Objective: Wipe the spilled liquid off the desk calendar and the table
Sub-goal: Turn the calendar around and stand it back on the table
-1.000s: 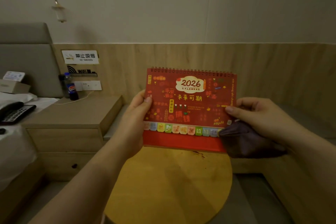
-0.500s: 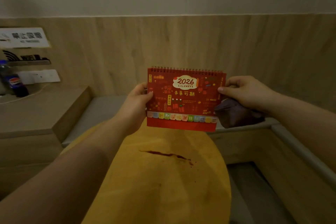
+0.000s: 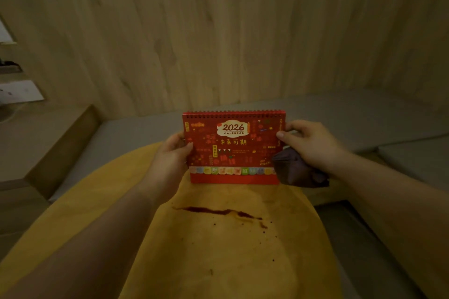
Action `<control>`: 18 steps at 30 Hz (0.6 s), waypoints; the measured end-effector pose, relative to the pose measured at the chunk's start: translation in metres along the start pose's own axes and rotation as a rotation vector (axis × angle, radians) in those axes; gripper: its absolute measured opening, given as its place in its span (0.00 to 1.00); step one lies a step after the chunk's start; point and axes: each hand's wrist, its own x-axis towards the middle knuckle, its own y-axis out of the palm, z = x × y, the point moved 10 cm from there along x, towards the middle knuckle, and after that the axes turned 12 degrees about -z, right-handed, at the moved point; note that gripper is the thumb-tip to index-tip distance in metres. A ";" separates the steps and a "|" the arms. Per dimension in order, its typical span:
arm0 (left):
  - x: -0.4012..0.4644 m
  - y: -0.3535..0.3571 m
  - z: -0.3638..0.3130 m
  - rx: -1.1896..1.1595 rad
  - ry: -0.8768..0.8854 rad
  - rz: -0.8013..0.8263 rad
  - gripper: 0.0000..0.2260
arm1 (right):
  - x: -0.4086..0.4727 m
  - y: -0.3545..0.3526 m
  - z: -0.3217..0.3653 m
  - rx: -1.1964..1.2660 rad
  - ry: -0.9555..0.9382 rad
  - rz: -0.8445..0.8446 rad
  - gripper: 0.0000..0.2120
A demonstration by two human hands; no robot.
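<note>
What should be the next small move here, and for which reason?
Probably set the red calendar down at the far side of the yellow table, away from the dark spill. Both the left hand and the right hand grip its edges, and the right hand also holds the dark cloth, so neither hand is free to wipe.

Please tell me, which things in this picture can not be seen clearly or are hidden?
- Back of the desk calendar: head view, faces away.
- Small print on it: too small and dim.
- Purple cloth: partly under the right hand.
- Left hand fingers: behind the calendar.
- Whether the calendar touches the table: cannot tell.
- Spill: its near droplets too small to count.
</note>
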 end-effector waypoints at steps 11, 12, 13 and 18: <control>0.010 0.006 0.008 0.009 -0.022 0.000 0.12 | -0.002 0.005 0.001 -0.038 0.003 0.006 0.05; 0.010 0.006 0.008 0.007 -0.023 0.000 0.12 | -0.003 0.005 0.001 -0.044 0.001 0.009 0.05; 0.010 0.006 0.008 0.006 -0.027 -0.003 0.12 | -0.003 0.005 0.002 -0.052 -0.004 0.008 0.06; 0.011 0.005 0.008 -0.020 -0.026 -0.016 0.13 | -0.003 0.001 0.005 -0.113 -0.041 -0.017 0.08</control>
